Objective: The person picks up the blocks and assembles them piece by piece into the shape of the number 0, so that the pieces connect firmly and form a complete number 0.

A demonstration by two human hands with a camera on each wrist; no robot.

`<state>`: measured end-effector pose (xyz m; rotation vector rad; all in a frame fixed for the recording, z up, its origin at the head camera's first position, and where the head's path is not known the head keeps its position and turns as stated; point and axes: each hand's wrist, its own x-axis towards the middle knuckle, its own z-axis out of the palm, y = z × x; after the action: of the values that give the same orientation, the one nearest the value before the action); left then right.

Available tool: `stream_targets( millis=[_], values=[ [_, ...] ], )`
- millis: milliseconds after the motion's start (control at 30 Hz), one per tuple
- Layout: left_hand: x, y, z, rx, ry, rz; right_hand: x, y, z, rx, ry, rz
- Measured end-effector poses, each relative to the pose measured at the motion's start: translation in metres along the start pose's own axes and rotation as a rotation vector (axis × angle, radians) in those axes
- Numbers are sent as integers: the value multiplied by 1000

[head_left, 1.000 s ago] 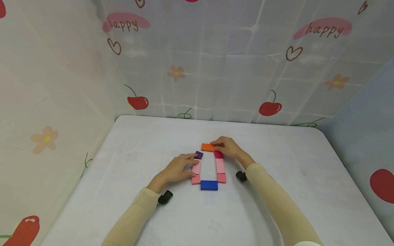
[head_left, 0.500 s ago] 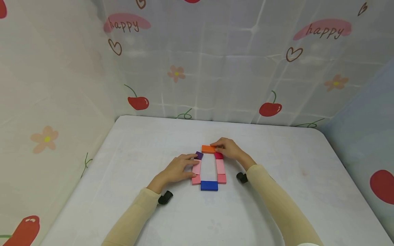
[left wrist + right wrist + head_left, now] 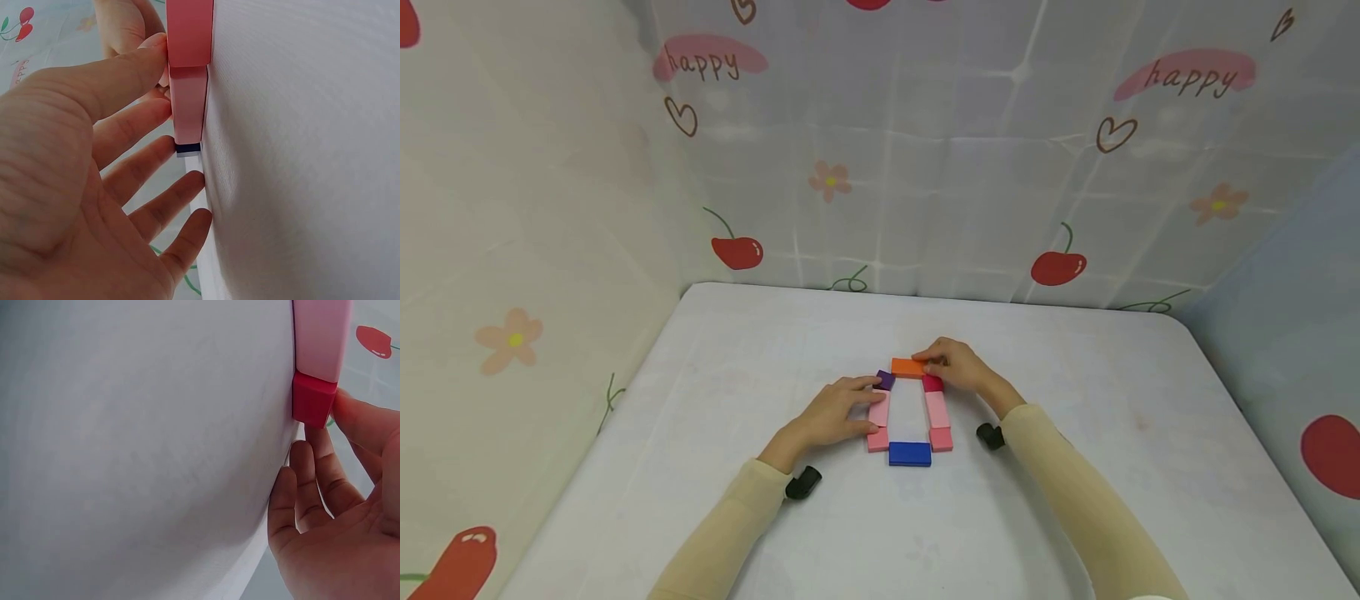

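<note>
Coloured blocks form a narrow ring on the white table. At its far end lies an orange block [image 3: 907,367], its right end pinched between the thumb and index finger of my right hand [image 3: 958,365]. Under that thumb sits a crimson block [image 3: 314,400], followed by a light pink block [image 3: 937,410] and a darker pink block [image 3: 941,439]. My left hand [image 3: 831,412] rests along the left side, fingers extended. Its fingertips touch the purple block [image 3: 884,380] and light pink block [image 3: 878,410]; its thumb touches the darker pink block [image 3: 189,32].
A blue block [image 3: 910,454] lies across the near end of the ring. White tabletop [image 3: 1045,517] surrounds the blocks. A printed curtain [image 3: 917,167] hangs behind the table's far edge, with more hangings at both sides.
The orange block has slid a little toward me with my right hand, closing up to the purple and crimson blocks. The right column has shifted slightly. My left hand stays in place.
</note>
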<state>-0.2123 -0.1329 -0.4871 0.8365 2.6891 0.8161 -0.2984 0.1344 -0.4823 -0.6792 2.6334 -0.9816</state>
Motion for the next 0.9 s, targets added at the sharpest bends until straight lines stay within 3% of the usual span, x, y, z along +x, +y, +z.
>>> stream_targets(
  millis=[900],
  values=[
    [2,3,0,4,5,1,-6,0,-3,19,0,17]
  ],
)
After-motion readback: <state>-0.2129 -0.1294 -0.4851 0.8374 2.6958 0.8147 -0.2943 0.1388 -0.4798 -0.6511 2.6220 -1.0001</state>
